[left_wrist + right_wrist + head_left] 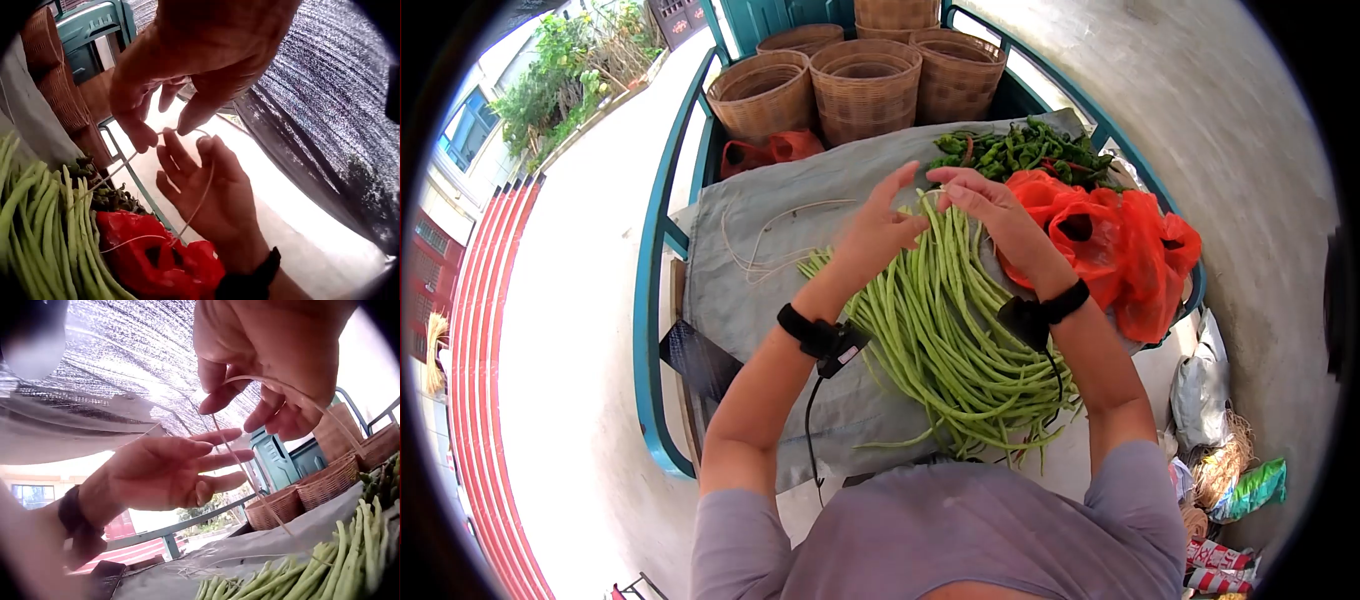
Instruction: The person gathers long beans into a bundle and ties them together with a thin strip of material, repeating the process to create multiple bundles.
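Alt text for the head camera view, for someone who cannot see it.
A person's left hand and right hand meet, pinching a thin string above a pile of long green beans on a grey cloth. Orange plastic bags and green peppers lie to the right, woven baskets behind.

Lilac-grey short-sleeved shirt (pixel 960 530), black cabled wrist straps (pixel 820 335).
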Motion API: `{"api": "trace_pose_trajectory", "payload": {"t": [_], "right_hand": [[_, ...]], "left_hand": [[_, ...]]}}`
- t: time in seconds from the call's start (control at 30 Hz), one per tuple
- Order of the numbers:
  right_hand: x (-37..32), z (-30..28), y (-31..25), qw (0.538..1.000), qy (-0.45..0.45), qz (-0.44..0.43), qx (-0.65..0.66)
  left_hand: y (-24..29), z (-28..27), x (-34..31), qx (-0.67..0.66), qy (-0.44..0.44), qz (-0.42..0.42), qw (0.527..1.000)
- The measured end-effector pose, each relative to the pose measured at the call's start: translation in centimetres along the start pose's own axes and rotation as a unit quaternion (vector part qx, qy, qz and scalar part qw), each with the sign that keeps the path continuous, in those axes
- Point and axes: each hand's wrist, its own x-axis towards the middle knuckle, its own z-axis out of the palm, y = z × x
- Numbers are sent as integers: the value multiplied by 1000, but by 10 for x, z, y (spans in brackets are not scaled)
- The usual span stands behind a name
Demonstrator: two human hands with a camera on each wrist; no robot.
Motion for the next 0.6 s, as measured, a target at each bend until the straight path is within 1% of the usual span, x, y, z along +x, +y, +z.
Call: {"api": "trace_pose_trajectory", "payload": {"t": [0.03, 0.07, 0.13, 0.17, 0.27, 0.3, 0.33, 0.4, 0.43, 0.47, 0.5, 0.53, 0.57, 0.6], "right_hand": [[-1, 6, -11, 999, -7, -27, -16], [-2, 12, -20, 999, 5, -40, -6], [-4, 24, -31, 997, 32, -68, 15], [-6, 26, -33, 997, 41, -57, 36], [-9, 40, -58, 992, 94, -72, 52], [-13, 41, -62, 990, 131, -49, 16], [-18, 41, -62, 992, 126, -19, -14], [-31, 40, -60, 990, 114, 44, -75], [-52, 39, -55, 984, 34, 95, -148], [-78, 44, -46, 964, -46, 146, -217], [-95, 54, -38, 948, -97, 65, -296], [-112, 62, -31, 917, -147, -16, -371], [-131, 75, -27, 919, -164, 13, -359], [-148, 88, -27, 920, -178, 43, -345]], "left_hand": [[1, 0, -5, -19, -11, 19, 1000], [1, 1, -9, -38, -23, 38, 998], [6, -12, -12, -72, -40, 36, 996], [11, -16, -17, -59, -15, 56, 997], [44, -41, -37, 6, 81, 141, 987], [57, -52, -42, 19, 137, 161, 977], [67, -63, -47, 32, 192, 181, 964], [72, -80, -57, 62, 255, 185, 947], [82, -98, -61, 87, 319, 213, 919], [88, -119, -64, 111, 380, 238, 887], [84, -139, -64, 145, 404, 237, 871], [77, -157, -64, 177, 426, 236, 855], [62, -179, -62, 347, 444, 214, 798], [42, -200, -60, 506, 445, 185, 715]]}}
